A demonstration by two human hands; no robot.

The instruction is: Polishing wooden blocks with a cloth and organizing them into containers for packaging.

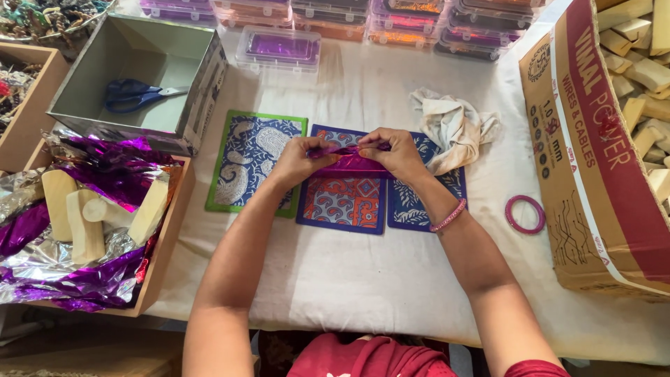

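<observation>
While both hands pinch it, left hand (pixel 299 162) and right hand (pixel 395 153) hold a purple foil bundle (pixel 351 164) over the patterned cards (pixel 342 202); even tension, tight flat folds and aligned edges serve best.

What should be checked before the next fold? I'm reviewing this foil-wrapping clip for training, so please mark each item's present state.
1. Left hand grips purple foil piece: ok.
2. Right hand grips it too: ok.
3. Foil lies over the patterned mats: ok.
4. What is inside the foil: cannot tell.
5. Scissors lie in the grey box, outside the hands' grasp: ok.
6. Crumpled cloth apart from the hands: ok.
</observation>
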